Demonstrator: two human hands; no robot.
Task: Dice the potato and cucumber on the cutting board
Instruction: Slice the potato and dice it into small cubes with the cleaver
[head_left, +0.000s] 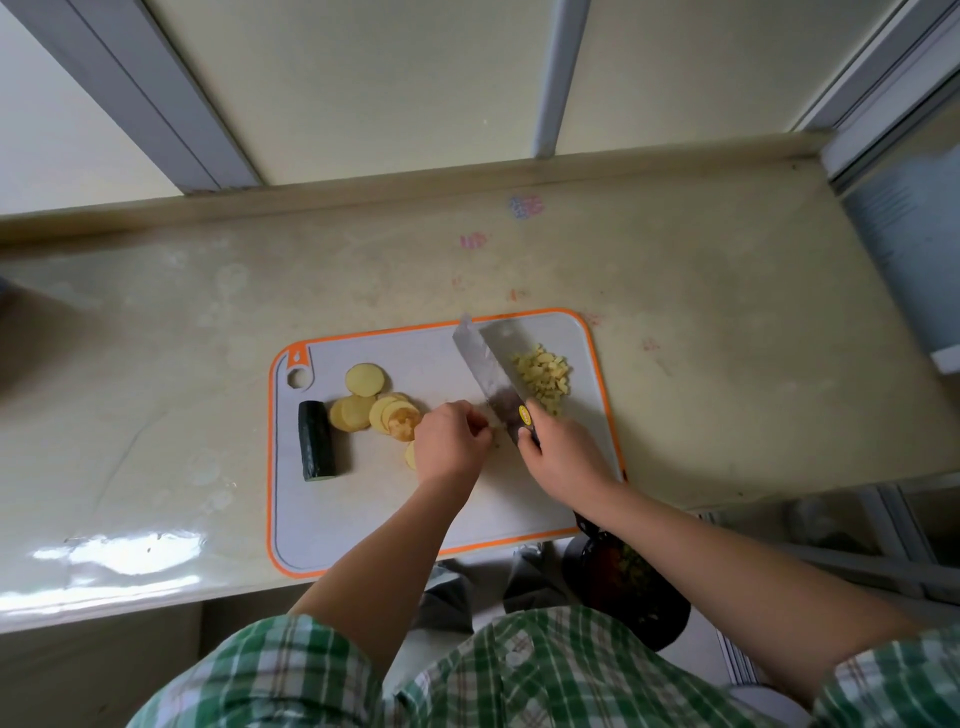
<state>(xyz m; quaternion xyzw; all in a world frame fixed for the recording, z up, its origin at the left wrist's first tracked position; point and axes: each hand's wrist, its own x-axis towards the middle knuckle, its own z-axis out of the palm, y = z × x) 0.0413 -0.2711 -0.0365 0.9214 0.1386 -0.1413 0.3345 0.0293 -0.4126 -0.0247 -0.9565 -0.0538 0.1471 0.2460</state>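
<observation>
Cutting board, grey with an orange rim, is the landmark.

Cucumber piece: dark uncut stub lying on its side at the board's left end, near the hanging hole. Its long axis runs far-to-near, with the pale cut face toward the near edge. Likely firm and wet-skinned, and round, so it will roll. Best pinned from above with curled fingers across its middle, or halved lengthwise first for a flat side.

Potato slices: loose overlapping rounds lying flat at left-centre of the board, just right of the cucumber. Stiff, light, probably starchy-slick, so a stack may slide; hold down from the top.

Diced potato: heaped toward the board's far right corner.

Knife: blade over board centre, tip toward the far edge and leaning a little left, handle toward the near side.

Right hand is wrapped round the handle. Left hand sits just left of the blade, fingers curled under. What they pin is hidden, cannot tell.

Judgement: potato partly diced, cucumber not started.
</observation>
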